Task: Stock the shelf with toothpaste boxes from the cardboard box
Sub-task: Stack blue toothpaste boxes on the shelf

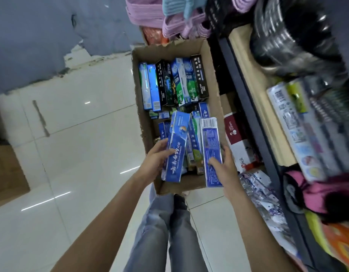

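The picking step is in hand: two toothpaste boxes are being lifted out of the cardboard box (214, 99), which stands on the tiled floor (71, 144) just beside the shelf (246, 99). The left hand (157, 160) is closed around a blue toothpaste box (176, 148), gripped from its left side with the fingers wrapped onto the printed face. The right hand (223, 163) is closed on a second blue box (212, 152), barcode side up, with the thumb laid across its face and the fingers behind its right edge. Both boxes are held above the near end of the carton, tilted, and clear of the loose stock beneath.

More toothpaste boxes (173, 83) are left standing in a row at the far end (the carton is far from emptied), so the task is judged to be at an early or middle stage.

Next, both boxes are to be carried to the right and set on the shelf; a free slot will be needed, since the visible shelving is crowded with other goods.
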`<state>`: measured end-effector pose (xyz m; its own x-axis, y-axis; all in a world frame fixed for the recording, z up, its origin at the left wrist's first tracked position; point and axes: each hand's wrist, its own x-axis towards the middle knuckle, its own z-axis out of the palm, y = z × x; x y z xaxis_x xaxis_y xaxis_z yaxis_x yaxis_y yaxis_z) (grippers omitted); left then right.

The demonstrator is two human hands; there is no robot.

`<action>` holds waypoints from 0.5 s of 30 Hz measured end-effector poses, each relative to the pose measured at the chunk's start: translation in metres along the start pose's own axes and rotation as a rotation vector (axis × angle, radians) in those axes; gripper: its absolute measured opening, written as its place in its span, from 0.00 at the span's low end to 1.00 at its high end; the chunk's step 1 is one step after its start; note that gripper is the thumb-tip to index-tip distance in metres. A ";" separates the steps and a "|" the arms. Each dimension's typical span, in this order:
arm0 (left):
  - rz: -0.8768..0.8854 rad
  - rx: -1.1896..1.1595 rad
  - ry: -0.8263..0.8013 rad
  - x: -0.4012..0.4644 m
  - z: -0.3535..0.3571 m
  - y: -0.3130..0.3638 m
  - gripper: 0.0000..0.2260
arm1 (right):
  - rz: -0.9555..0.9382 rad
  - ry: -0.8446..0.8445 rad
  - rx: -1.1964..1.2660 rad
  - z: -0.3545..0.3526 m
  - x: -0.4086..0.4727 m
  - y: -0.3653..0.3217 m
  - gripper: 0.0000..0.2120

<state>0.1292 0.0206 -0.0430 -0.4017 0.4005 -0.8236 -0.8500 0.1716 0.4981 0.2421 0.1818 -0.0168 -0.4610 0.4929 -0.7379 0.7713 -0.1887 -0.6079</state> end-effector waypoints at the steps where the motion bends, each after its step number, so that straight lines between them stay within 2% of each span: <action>1: 0.015 -0.014 -0.015 -0.015 0.004 0.012 0.13 | -0.021 0.000 0.021 -0.006 -0.017 -0.011 0.22; 4: 0.038 -0.033 -0.042 -0.056 0.022 0.047 0.12 | -0.157 0.028 -0.016 -0.021 -0.061 -0.047 0.27; 7: 0.033 -0.049 -0.024 -0.097 0.054 0.074 0.10 | -0.344 0.070 -0.071 -0.027 -0.103 -0.083 0.28; 11: 0.146 -0.053 -0.009 -0.140 0.092 0.104 0.10 | -0.413 -0.010 0.132 -0.026 -0.144 -0.121 0.28; 15: 0.244 0.015 -0.058 -0.165 0.105 0.140 0.08 | -0.436 -0.088 0.314 -0.034 -0.170 -0.154 0.20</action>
<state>0.1129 0.0734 0.1912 -0.5739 0.4822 -0.6620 -0.7251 0.0767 0.6844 0.2166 0.1562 0.2120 -0.7542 0.5115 -0.4117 0.3386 -0.2343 -0.9113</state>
